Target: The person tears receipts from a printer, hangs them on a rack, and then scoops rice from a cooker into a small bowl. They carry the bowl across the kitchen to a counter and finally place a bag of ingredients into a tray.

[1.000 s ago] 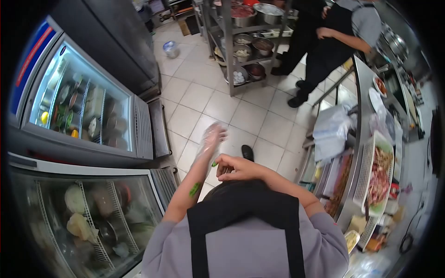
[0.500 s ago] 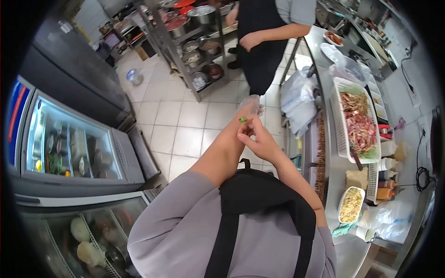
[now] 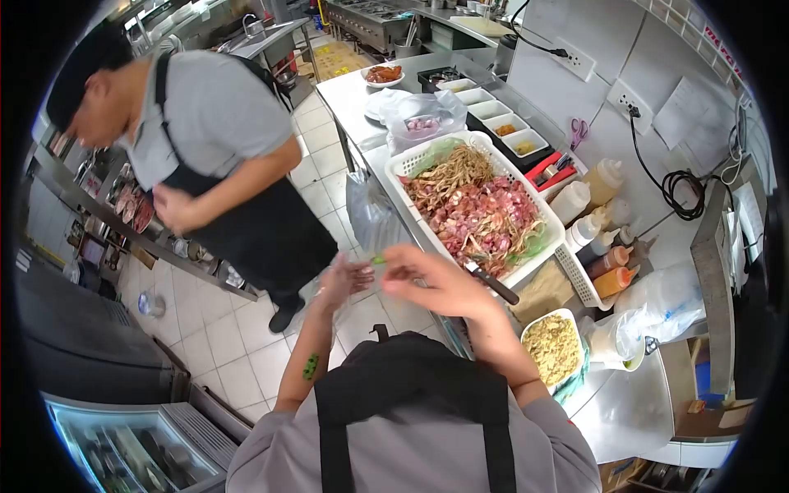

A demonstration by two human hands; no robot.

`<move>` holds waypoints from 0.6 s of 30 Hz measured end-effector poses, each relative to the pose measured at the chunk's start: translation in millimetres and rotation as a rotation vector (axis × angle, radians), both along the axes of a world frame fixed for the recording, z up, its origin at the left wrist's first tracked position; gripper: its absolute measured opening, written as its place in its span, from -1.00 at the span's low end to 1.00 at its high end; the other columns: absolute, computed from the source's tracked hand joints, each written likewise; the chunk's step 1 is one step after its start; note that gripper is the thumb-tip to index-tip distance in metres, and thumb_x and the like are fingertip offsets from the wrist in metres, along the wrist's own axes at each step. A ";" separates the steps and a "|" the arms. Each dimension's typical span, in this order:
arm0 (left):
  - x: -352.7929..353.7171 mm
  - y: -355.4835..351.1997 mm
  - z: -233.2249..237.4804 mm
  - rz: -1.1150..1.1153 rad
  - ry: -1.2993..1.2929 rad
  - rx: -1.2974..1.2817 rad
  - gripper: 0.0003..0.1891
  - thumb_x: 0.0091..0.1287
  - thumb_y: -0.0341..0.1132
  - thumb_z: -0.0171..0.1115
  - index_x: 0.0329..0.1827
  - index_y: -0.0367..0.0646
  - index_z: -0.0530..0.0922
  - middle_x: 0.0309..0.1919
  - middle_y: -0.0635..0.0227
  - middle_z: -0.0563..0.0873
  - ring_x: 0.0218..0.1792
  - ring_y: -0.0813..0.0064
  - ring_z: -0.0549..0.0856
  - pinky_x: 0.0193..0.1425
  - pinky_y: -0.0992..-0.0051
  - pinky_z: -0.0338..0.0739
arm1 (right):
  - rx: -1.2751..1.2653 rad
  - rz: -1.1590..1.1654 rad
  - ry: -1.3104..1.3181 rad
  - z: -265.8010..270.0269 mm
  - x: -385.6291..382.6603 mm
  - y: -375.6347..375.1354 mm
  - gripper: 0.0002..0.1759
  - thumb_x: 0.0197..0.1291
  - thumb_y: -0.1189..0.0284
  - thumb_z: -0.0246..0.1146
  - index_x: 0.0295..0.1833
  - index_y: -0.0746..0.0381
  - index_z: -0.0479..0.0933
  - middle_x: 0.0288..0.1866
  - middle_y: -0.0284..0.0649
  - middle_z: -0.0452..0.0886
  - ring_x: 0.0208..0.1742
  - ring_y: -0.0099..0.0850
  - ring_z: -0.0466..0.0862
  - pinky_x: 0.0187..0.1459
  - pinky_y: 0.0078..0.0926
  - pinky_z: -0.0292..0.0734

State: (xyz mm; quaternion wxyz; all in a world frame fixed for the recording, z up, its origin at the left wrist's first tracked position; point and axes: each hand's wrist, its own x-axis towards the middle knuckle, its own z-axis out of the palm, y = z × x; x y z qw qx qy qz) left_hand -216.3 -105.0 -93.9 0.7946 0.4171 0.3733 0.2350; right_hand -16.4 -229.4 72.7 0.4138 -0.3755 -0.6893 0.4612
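Observation:
My left hand (image 3: 339, 283) is out in front of me over the floor, fingers apart, with clear thin plastic about it that looks like a disposable glove. Close to its fingertips, my right hand (image 3: 423, 278) comes in from the right beside the counter. A small bright green piece (image 3: 378, 260) shows at the right fingertips; what it is I cannot make out. On my left forearm there is a green patch (image 3: 310, 366). Right of my hands, a white basket (image 3: 538, 269) holds reddish chopped pieces and pale brown root-like strands, with a knife (image 3: 493, 283) at its near edge.
A co-worker in a black apron (image 3: 255, 234) stands at front left. Along the right runs a steel counter (image 3: 353, 90) with sauce bottles (image 3: 612, 283), a tub of yellowish chopped food (image 3: 552, 349) and a plastic bag (image 3: 423, 115). A glass-fronted fridge (image 3: 140, 452) is at lower left.
My view has turned right toward the counter. My right hand has moved off my left forearm to near the left fingertips, the green piece still at its fingers. The green forearm patch now shows.

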 end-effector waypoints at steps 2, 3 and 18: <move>9.3 20.2 5.9 0.046 -0.073 -0.082 -0.29 0.31 0.20 -0.36 0.09 -0.34 0.38 -0.10 0.12 0.56 -0.13 0.31 0.56 0.03 0.36 0.39 | 0.023 -0.075 0.070 9.3 25.0 -7.3 -0.64 0.18 0.49 0.14 0.06 0.32 0.25 -0.25 -0.24 0.52 -0.20 -0.50 0.54 -0.14 -0.53 0.43; 16.4 32.5 13.0 0.133 -0.129 -0.030 -0.29 0.32 0.19 -0.40 0.08 -0.33 0.39 -0.11 0.15 0.56 -0.15 0.33 0.56 0.01 0.37 0.40 | 0.023 -0.144 0.112 8.5 32.6 -13.8 -0.66 0.16 0.46 0.16 0.03 0.31 0.29 -0.25 -0.24 0.52 -0.23 -0.48 0.54 -0.17 -0.53 0.43; 114.9 227.8 38.0 0.747 -0.244 0.522 -0.26 0.34 -0.06 -0.09 0.36 -0.20 -0.31 0.09 0.06 0.41 -0.25 0.32 0.62 -0.24 0.48 0.53 | -0.149 -0.336 -0.293 51.2 112.9 20.8 -0.75 0.12 0.43 0.20 -0.13 0.32 0.40 -0.31 -0.22 0.55 -0.28 -0.43 0.58 -0.22 -0.54 0.46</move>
